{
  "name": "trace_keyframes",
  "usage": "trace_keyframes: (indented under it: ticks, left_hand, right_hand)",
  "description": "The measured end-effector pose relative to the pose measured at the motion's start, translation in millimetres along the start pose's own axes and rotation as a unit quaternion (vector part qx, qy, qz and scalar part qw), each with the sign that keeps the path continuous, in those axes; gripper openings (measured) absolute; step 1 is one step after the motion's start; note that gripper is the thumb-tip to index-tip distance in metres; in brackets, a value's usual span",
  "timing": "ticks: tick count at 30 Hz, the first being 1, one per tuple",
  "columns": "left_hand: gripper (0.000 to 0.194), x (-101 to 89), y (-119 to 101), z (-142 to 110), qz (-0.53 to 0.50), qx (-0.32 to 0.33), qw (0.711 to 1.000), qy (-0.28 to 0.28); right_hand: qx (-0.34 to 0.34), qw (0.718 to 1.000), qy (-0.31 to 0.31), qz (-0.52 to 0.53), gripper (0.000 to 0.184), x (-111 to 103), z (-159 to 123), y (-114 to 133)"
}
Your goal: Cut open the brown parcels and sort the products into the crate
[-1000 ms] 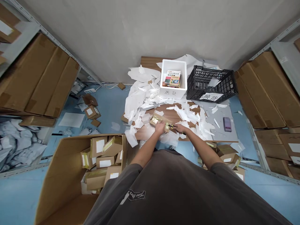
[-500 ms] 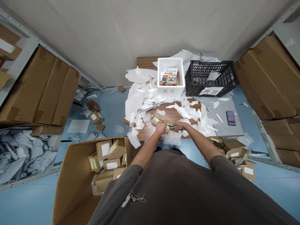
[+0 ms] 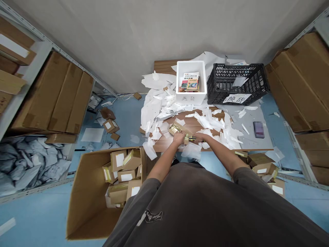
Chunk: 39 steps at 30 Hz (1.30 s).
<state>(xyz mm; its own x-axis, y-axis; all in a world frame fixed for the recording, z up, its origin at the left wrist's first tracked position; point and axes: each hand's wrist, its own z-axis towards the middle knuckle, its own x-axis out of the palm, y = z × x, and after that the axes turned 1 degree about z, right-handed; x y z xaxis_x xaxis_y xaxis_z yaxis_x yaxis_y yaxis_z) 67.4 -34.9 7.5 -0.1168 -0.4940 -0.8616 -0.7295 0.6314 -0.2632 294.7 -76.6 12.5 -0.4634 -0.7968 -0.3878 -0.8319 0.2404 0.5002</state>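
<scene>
Cardboard parcel (image 3: 175, 128) is clasped near the front edge of the wooden table (image 3: 191, 121) by the closed left hand (image 3: 179, 137); a yellow-and-black cutter (image 3: 192, 138) is gripped in the curled right hand (image 3: 199, 137) (its tip cannot be made out). Bare wood is hemmed by torn paper (image 3: 203, 120). One foam box (image 3: 190, 100), one black crate (image 3: 214, 94) and one phone (image 3: 258, 129) are seen. Parcels in the carton (image 3: 88, 192) are partly hidden.

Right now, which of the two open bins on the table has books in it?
The white box, left of the black crate. Several books show inside it; the crate shows only a white scrap.
</scene>
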Motion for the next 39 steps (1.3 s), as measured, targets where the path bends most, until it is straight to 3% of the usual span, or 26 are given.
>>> trace_keyframes:
  ticks: [3,8,12,17,20,23,27,33,39]
  left_hand:
    - [0.082,-2.0,-3,-5,-0.008,-0.002,1.0,-0.005]
    - [0.079,-8.1,-8,-10,-0.024,-0.014,1.0,-0.01]
    - [0.073,-15.0,-10,-7,-0.023,-0.041,0.999,-0.024]
    - [0.058,-16.4,-13,-8,-0.036,-0.031,0.998,-0.033]
    - [0.048,-12.4,-11,-13,-0.07,-0.084,0.992,-0.056]
    - [0.065,-11.0,-5,-10,-0.067,-0.108,0.989,-0.078]
    - [0.096,-12.9,7,13,-0.039,-0.081,0.994,-0.07]
    - [0.071,-12.1,18,32,-0.018,-0.027,0.997,-0.063]
    - [0.067,-16.8,23,26,-0.016,-0.003,0.998,-0.055]
  right_hand:
    - [-0.011,1.0,0.015,-0.005,0.029,1,-1,2]
    - [0.011,0.999,0.03,-0.012,0.027,4,-3,5]
    - [0.049,0.997,0.049,-0.026,0.025,13,-20,-13]
    - [0.084,0.995,-0.049,-0.012,0.016,19,-57,-53]
    - [0.098,0.985,-0.142,0.017,0.017,25,-74,-61]
    - [0.088,0.968,-0.214,0.096,0.035,42,-84,-54]
    - [0.117,0.95,-0.202,0.207,0.056,68,-87,-32]
    - [0.082,0.954,-0.238,0.161,0.041,79,-81,-8]
    - [0.068,0.966,-0.243,0.052,0.041,76,-59,7]
